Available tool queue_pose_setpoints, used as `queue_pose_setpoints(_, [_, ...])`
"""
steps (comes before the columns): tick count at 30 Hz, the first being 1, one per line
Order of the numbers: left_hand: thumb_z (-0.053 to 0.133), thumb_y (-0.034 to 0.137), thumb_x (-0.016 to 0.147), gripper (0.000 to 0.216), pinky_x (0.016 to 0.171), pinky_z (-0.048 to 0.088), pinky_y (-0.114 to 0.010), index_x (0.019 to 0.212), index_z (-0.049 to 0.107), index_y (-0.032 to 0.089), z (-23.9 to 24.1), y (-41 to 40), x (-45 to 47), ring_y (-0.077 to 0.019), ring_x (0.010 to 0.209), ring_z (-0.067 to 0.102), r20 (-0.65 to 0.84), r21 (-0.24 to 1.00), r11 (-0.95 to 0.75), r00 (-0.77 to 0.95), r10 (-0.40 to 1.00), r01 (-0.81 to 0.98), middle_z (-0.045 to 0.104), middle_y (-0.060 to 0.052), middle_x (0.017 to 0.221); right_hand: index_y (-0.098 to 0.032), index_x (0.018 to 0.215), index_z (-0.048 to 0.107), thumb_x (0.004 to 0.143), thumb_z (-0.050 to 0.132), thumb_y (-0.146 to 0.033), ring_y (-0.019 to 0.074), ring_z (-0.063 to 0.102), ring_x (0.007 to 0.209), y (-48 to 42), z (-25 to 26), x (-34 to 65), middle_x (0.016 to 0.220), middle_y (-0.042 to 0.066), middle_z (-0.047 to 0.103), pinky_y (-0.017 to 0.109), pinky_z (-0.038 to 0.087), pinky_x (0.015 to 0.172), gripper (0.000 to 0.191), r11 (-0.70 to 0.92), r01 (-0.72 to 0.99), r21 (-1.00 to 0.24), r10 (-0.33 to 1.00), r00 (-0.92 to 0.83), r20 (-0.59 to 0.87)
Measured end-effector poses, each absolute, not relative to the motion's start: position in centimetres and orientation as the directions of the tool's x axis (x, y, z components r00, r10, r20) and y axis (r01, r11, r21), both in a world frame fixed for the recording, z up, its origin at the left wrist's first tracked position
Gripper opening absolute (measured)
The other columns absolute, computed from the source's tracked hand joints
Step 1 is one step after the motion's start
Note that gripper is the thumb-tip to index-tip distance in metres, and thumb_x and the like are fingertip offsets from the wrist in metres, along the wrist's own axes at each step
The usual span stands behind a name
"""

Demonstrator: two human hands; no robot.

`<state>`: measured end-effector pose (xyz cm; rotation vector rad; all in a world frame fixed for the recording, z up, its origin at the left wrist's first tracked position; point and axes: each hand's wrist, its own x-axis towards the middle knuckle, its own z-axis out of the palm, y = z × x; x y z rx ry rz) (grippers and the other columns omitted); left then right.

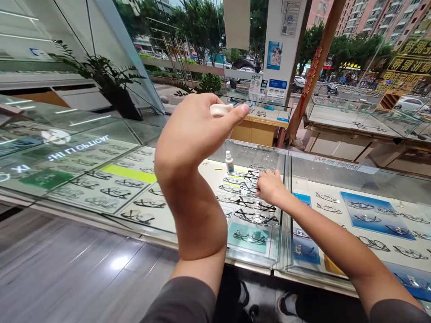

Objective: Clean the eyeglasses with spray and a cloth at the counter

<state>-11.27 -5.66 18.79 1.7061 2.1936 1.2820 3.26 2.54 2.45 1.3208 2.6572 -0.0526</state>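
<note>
My left hand (191,130) is raised in front of me, bent at the wrist, with thumb and fingers closed round a soft white piece (219,110) that looks like a folded cloth or tissue. Lower and to the right, my right hand (270,186) reaches over the glass display case. Its fingers curl on a pair of dark-framed eyeglasses (253,176); the fingertips are partly hidden. Rows of eyeglasses (257,217) lie below that hand. A small white bottle (229,161) stands upright to the left of it.
Glass panes (286,215) divide the case from its neighbour on the right, where more eyeglasses (372,243) lie. A glass-topped counter (84,154) with frames extends left. Beyond are a wooden counter (247,132), a potted plant (114,87) and windows onto a street.
</note>
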Motion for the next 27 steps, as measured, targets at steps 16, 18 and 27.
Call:
queue_pose_setpoints(16, [0.076, 0.051, 0.083, 0.038, 0.063, 0.032, -0.029, 0.072, 0.057, 0.02, 17.5, -4.8, -12.5, -0.0184, 0.069, 0.05, 0.469, 0.763, -0.223, -0.281, 0.837, 0.607, 0.049, -0.001, 0.063, -0.025, 0.111, 0.081, 0.102, 0.054, -0.029, 0.0269, 0.065, 0.118, 4.3, 6.2, 4.2, 0.117, 0.009, 0.079, 0.041, 0.039, 0.101, 0.028, 0.469, 0.883, -0.013, 0.872, -0.466, -0.151])
queue_pose_setpoints(18, [0.079, 0.047, 0.081, 0.036, 0.063, 0.032, -0.029, 0.073, 0.056, 0.021, 17.4, -4.7, -12.5, -0.0193, 0.071, 0.051, 0.462, 0.783, -0.238, -0.281, 0.841, 0.575, 0.049, -0.001, 0.064, -0.023, 0.112, 0.08, 0.1, 0.055, -0.026, 0.0255, 0.07, 0.111, 5.0, 6.0, 3.8, 0.112, 0.009, 0.081, 0.039, 0.041, 0.1, 0.028, 0.439, 0.898, -0.01, 0.885, -0.435, -0.168])
queue_pose_setpoints(27, [0.082, 0.04, 0.078, 0.031, 0.061, 0.03, -0.028, 0.068, 0.06, 0.021, 17.6, -5.1, -12.3, -0.02, 0.067, 0.05, 0.406, 0.797, -0.2, -0.262, 0.875, 0.57, 0.052, -0.002, 0.061, -0.015, 0.112, 0.08, 0.083, 0.065, -0.009, 0.0317, 0.076, 0.107, 6.7, 3.6, 0.8, 0.11, 0.023, 0.081, 0.043, 0.047, 0.101, 0.033, 0.378, 0.926, 0.012, 0.902, -0.365, -0.23])
